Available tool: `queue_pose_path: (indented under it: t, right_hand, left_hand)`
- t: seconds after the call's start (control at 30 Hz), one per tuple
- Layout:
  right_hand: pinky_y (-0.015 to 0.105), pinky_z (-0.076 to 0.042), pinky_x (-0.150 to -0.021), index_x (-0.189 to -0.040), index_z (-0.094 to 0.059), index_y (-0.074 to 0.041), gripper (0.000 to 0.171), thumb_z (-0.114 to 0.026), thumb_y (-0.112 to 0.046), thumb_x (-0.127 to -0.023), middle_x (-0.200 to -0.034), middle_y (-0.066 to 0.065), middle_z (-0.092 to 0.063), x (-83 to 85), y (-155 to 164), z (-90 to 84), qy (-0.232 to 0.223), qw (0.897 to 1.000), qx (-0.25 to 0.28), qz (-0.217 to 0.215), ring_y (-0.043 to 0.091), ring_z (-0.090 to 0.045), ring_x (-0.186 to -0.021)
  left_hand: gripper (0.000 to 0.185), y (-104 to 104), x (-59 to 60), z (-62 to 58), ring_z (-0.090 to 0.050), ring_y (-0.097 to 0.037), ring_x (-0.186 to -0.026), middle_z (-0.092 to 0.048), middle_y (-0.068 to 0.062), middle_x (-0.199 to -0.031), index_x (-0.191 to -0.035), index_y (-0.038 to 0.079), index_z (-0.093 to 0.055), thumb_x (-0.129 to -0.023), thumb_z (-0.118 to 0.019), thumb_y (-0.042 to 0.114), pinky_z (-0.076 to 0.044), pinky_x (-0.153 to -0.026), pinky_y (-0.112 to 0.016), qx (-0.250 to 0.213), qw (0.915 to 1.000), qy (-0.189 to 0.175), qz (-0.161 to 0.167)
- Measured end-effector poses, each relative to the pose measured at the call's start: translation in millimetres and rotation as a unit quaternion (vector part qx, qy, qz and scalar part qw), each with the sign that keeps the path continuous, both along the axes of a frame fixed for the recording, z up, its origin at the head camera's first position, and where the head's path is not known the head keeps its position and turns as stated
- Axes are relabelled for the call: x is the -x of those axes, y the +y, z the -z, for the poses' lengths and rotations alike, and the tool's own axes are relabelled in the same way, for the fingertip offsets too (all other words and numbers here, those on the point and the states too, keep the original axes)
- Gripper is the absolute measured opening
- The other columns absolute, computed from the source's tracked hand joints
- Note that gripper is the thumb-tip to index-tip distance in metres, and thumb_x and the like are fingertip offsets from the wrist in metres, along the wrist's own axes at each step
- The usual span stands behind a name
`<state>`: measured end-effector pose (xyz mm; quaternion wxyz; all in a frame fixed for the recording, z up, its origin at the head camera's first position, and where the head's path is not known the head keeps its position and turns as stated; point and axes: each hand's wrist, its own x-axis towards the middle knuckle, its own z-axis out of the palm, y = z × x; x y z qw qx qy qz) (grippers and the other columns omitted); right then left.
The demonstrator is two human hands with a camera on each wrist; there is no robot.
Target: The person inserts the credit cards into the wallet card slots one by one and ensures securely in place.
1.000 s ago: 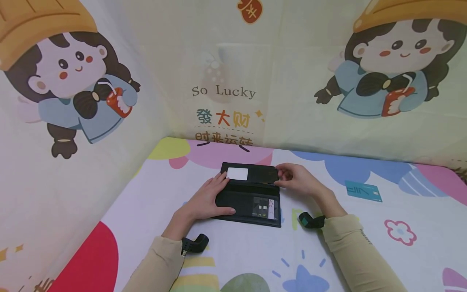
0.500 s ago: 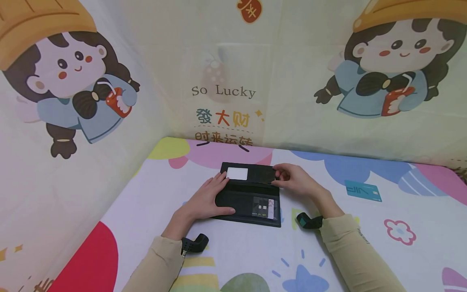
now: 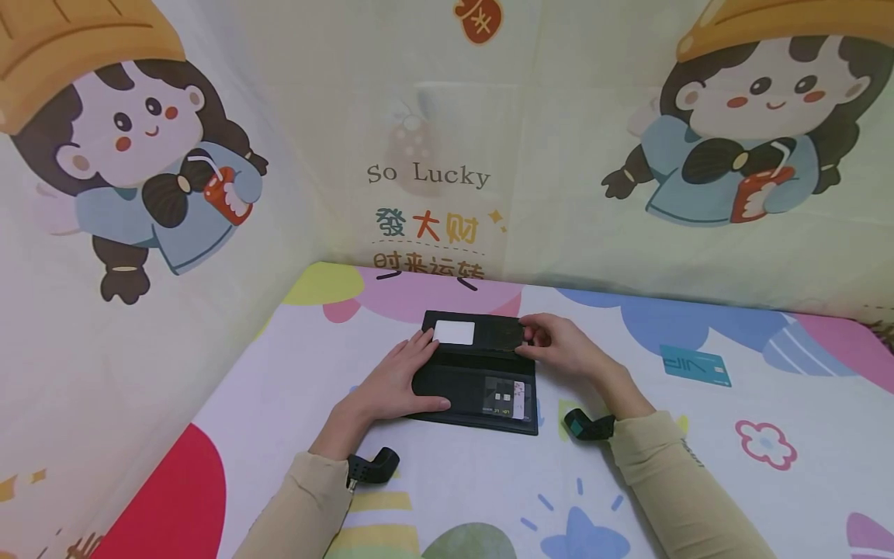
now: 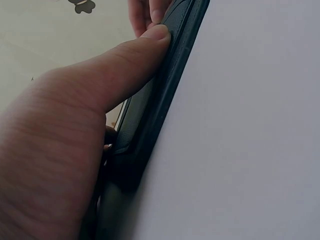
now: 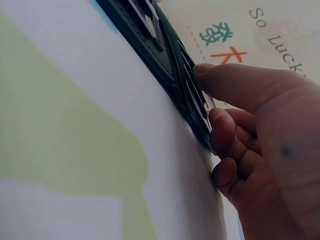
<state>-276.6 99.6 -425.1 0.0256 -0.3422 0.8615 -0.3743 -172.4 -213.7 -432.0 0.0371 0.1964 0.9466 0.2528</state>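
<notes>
Item: open black wallet [image 3: 478, 373], centre frame. Our left hand [image 3: 398, 380] presses it flat, fingers spread. Our right hand [image 3: 562, 345] pinches a dark card [image 3: 504, 335], now slid further left into the upper slot: nearly seated.

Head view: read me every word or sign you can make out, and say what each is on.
"So Lucky": backdrop.
"發大财": backdrop, under it.
Next Chinese line: cut off by the mat.
"VIP", upside down: teal card.
Cards in the wallet: print too small to read.
</notes>
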Motion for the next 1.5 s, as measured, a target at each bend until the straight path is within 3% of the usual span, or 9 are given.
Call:
queue_pose_path:
  t: [1.5]
  right_hand:
    - [0.032, -0.046, -0.071, -0.123, -0.062, 0.008, 0.043, -0.079, -0.012, -0.088, -0.088, 0.001, -0.057, -1.2, -3.2, -0.2, -0.002, 1.000, -0.006, 0.004, 0.017, -0.051, -0.076]
  left_hand:
    - [0.105, -0.1, 1.0, 0.2, -0.008, -0.024, -0.154, -0.014, -0.006, -0.168, -0.159, 0.007, -0.030, -0.080, -0.075, 0.060, -0.007, -0.123, -0.047, -0.008, 0.9998, -0.012, -0.012]
